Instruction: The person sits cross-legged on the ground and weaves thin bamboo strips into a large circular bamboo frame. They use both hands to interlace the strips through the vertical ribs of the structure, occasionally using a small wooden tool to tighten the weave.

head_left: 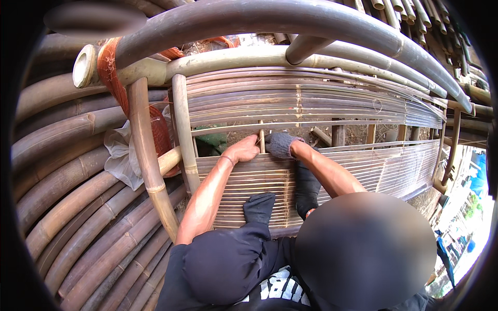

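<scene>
A panel of thin split-bamboo slats point(249, 182) lies in front of me, with a gap between its near and far groups. At that gap, my left hand point(244, 150) is bare, its fingers curled closed beside a short bamboo crosspiece point(262, 139). Just right of the crosspiece is my right hand point(280, 144), in a dark grey knitted glove and also closed. Both hands rest at the far edge of the near slats. What their fingertips pinch is hidden. A bamboo post point(185, 136) borders the slats on the left.
Thick bamboo poles point(78, 220) are stacked along the left. A large dark pole point(259, 16) arches across the far side, bound with orange-red cloth point(108, 70). Translucent plastic sheeting point(124, 151) hangs near the post. My dark-covered feet point(259, 208) are on the near slats.
</scene>
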`<state>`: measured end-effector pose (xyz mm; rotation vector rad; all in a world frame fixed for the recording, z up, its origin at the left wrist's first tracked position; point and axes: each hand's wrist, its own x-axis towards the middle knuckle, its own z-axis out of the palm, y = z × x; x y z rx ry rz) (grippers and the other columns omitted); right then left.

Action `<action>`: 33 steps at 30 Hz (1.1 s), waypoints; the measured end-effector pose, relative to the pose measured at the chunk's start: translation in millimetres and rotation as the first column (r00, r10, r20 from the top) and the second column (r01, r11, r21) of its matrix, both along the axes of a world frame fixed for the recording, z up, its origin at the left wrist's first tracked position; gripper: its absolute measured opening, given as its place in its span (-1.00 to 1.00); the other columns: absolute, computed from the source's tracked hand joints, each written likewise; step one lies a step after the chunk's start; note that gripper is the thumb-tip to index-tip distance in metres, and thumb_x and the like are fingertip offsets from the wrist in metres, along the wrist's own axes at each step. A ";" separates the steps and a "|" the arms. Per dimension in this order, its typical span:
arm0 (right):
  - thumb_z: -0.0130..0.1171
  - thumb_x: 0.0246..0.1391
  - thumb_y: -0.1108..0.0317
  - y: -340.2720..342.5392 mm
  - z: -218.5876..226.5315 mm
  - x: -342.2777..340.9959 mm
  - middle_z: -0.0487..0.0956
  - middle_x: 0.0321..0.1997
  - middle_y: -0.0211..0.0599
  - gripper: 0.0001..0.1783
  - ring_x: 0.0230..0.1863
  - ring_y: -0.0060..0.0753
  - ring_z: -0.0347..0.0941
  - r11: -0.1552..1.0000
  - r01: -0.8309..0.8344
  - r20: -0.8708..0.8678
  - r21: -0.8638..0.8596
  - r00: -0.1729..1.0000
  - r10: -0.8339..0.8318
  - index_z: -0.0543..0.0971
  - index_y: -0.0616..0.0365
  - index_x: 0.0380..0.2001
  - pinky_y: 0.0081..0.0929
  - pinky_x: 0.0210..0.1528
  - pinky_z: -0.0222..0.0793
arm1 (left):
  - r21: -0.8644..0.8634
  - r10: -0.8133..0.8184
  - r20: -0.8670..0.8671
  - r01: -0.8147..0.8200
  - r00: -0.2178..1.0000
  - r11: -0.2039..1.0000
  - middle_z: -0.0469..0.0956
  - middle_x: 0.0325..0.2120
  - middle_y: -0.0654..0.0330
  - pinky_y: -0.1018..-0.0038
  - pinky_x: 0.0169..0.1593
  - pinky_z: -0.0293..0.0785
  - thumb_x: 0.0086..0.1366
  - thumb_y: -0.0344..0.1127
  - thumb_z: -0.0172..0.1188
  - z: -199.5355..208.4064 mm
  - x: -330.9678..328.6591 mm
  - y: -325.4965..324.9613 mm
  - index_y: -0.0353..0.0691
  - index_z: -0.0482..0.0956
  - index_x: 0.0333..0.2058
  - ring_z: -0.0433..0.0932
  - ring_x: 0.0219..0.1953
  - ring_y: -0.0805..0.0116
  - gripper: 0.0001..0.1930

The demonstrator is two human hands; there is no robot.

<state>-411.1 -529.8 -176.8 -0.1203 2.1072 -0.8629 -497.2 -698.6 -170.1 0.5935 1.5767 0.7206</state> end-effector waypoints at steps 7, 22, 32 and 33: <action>0.17 0.00 0.17 0.0 64.0 22.7 0.59 -0.10 0.11 -0.48 -0.06 0.16 0.54 0.915 0.402 -0.365 0.036 0.858 -0.362 0.52 0.10 0.06 -0.04 0.00 0.46 | -0.040 0.262 -0.272 -0.283 0.926 0.958 0.69 -0.39 0.02 0.31 -0.13 0.53 0.23 -0.21 0.23 57.5 -0.4 -16.6 -0.23 0.70 -0.25 0.66 -0.29 0.17 -0.76; 0.16 0.04 0.27 130.3 339.5 393.1 0.33 -0.42 -0.37 -0.82 -0.29 -0.36 0.30 -0.580 0.771 0.238 -0.262 -0.531 -0.814 0.39 0.08 -0.43 -0.06 0.18 0.37 | -0.104 0.560 0.297 -0.557 0.773 0.824 0.68 -0.38 0.12 0.68 -0.57 0.30 0.33 -0.39 0.18 67.9 17.8 -30.9 -0.41 0.45 0.06 0.37 -0.65 0.65 -0.64; 0.25 0.01 0.17 196.1 346.4 509.2 0.43 -0.34 -0.33 -0.73 -0.27 -0.28 0.39 -0.010 0.039 -0.033 0.999 0.656 -0.754 0.43 0.00 -0.29 -0.01 0.07 0.45 | -0.015 0.119 -0.544 -0.152 0.830 0.988 0.58 -0.15 -0.03 0.07 0.15 0.28 0.37 -0.14 0.03 44.8 39.2 -30.3 -0.26 0.54 -0.02 0.51 0.00 0.01 -0.64; 0.27 -0.01 0.16 186.0 317.2 460.6 0.44 -0.30 -0.29 -0.68 -0.23 -0.24 0.40 -0.007 0.255 -0.196 0.967 0.725 -0.661 0.44 0.02 -0.25 -0.03 0.07 0.45 | -0.080 -0.002 -0.533 -0.048 0.846 0.996 0.59 -0.26 0.02 0.08 0.10 0.26 0.40 -0.11 -0.02 42.9 43.6 -31.2 -0.22 0.58 -0.17 0.52 -0.09 0.05 -0.68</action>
